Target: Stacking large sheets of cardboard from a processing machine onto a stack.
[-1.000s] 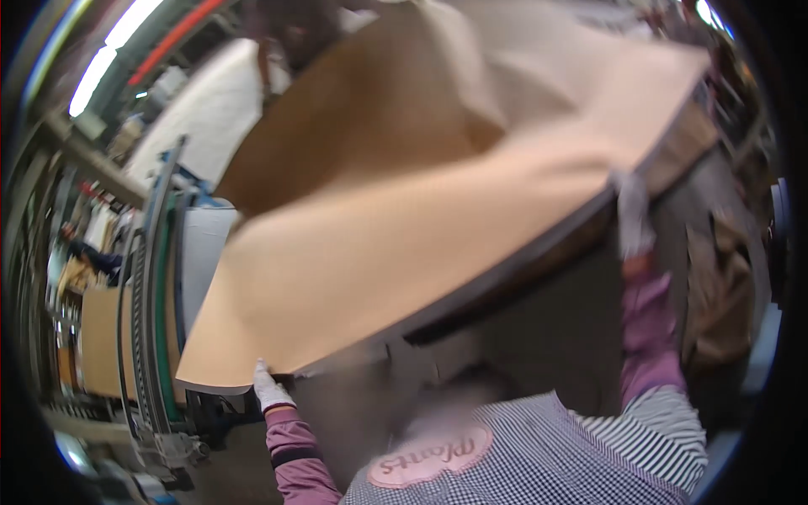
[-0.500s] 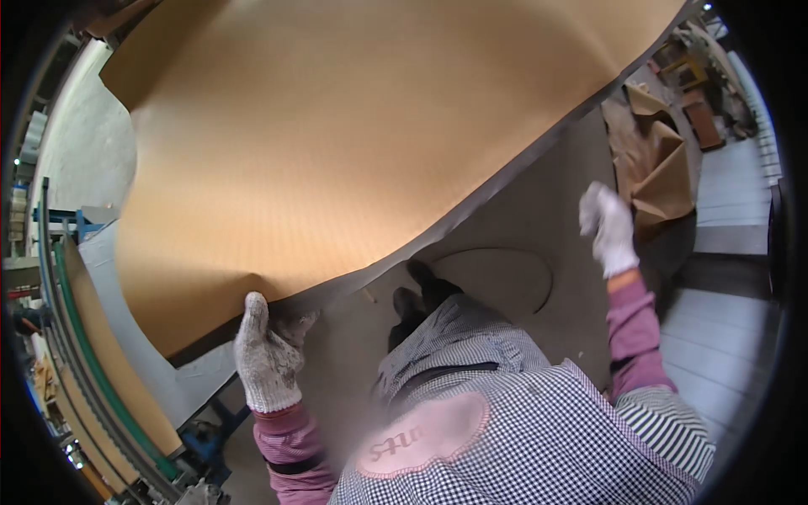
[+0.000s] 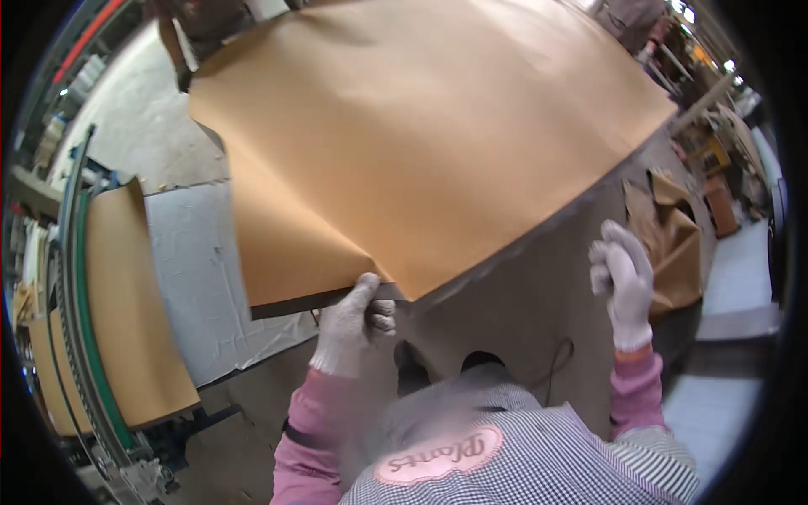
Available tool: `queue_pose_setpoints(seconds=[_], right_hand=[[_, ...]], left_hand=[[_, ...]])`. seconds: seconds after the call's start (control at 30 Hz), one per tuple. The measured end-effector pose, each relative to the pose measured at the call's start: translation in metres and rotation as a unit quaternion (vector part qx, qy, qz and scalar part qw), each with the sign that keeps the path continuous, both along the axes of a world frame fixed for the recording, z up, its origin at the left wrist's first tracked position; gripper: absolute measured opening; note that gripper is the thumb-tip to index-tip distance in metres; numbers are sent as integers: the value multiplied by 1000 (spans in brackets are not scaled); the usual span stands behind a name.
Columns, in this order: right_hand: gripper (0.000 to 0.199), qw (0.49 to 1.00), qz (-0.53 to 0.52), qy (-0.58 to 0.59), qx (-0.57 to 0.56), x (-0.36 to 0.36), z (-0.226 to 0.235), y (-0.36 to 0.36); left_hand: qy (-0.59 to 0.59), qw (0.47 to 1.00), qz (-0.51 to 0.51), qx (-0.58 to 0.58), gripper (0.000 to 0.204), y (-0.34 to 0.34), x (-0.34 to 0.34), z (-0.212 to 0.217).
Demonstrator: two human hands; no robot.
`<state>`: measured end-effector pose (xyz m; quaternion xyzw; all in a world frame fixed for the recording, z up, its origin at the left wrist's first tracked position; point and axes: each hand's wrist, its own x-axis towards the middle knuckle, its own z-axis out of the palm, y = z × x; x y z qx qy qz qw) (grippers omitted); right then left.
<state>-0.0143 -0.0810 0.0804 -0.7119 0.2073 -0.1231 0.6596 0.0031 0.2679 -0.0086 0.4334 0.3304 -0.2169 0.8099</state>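
Head view: left hand (image 3: pixel 349 328) fingers pinch the near corner of the big brown sheet (image 3: pixel 421 143), which looks light but floppy; right hand (image 3: pixel 623 282), fingers loosely curled, hangs free beside its edge.

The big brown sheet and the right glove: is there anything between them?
No. In the head view the right hand is open and off the brown sheet; only bare grey floor shows in the gap. The left hand grips the sheet's near edge.
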Motion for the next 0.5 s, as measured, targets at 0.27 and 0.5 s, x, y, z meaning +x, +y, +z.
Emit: queue_pose_setpoints(seconds=[0.27, 0.5], right_hand=[[76, 775, 288, -229, -513, 9, -27, -16], [40, 626, 453, -361, -523, 68, -115, 132]], left_hand=[[-98, 990, 92, -39, 30, -44, 3, 10], [-65, 987, 139, -52, 30, -43, -42, -15]])
